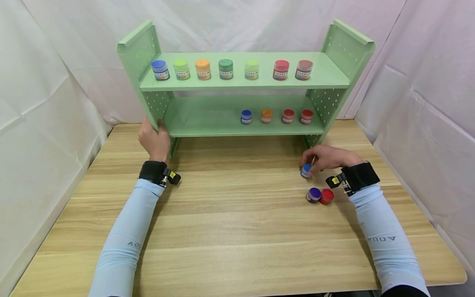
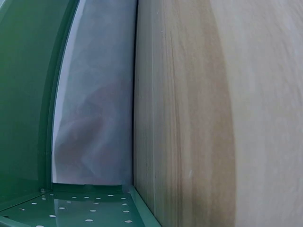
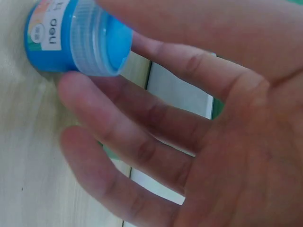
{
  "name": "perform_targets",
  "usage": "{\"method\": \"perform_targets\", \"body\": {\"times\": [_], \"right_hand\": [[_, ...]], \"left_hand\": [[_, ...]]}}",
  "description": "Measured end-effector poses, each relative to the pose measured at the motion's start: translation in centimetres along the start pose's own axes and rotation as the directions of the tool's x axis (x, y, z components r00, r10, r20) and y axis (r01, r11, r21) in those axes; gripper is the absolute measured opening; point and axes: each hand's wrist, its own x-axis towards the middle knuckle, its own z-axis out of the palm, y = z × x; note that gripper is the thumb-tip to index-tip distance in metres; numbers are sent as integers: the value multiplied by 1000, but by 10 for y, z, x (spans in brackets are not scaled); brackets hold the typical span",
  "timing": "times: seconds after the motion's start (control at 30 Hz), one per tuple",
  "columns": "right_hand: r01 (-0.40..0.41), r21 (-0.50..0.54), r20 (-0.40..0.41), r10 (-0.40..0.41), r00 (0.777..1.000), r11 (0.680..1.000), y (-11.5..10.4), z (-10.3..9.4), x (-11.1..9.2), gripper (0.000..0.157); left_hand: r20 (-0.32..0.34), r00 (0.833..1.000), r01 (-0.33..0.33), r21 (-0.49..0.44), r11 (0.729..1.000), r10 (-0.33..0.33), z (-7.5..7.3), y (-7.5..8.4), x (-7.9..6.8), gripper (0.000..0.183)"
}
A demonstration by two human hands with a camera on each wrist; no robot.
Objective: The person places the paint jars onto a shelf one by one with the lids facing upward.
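Observation:
In the head view my right hand (image 1: pixel 328 159) pinches a small blue paint jar (image 1: pixel 306 171) between thumb and fingers, low over or on the table. The right wrist view shows that jar (image 3: pixel 52 35) with its clear-rimmed lid towards the palm; the other fingers are spread loosely. Nearer me, a purple-lidded jar (image 1: pixel 313 195) and a red-lidded jar (image 1: pixel 326 196) stand side by side. My left hand (image 1: pixel 155 142) grips the lower left side panel of the green shelf (image 1: pixel 208 111), its fingers partly hidden behind the panel. The left wrist view shows no hand.
Several jars line the upper tier, from a blue jar (image 1: pixel 160 70) to a dull red jar (image 1: pixel 304 70). On the lower tier, several more stand right of centre, including an orange jar (image 1: pixel 266 116). White cloth (image 1: pixel 55 82) hangs around the wooden table (image 1: pixel 230 231).

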Motion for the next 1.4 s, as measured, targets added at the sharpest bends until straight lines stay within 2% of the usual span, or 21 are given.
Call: {"method": "perform_targets", "body": {"times": [0.4, 0.73, 1.0, 1.23, 1.4], "right_hand": [[22, -47, -102, -27, 994, 999, 6, 1, 6, 28], [20, -43, -137, -26, 990, 999, 13, 5, 7, 32], [39, 23, -148, -35, 988, 999, 25, 5, 8, 36], [13, 75, -142, -2, 990, 997, 24, 6, 9, 36], [15, 70, -143, -5, 990, 997, 20, 5, 10, 35]], "left_hand": [[-7, 1000, -15, -4, 1000, 15, 2, -1, 1, 25], [-6, 1000, -21, -5, 1000, 21, 4, -3, 0, 25], [-5, 1000, -25, -14, 1000, 25, 4, -3, 0, 26], [-15, 999, -45, 1, 999, 45, 3, -1, 1, 21], [-10, 1000, -27, -6, 1000, 27, 1, -2, 0, 22]]}}
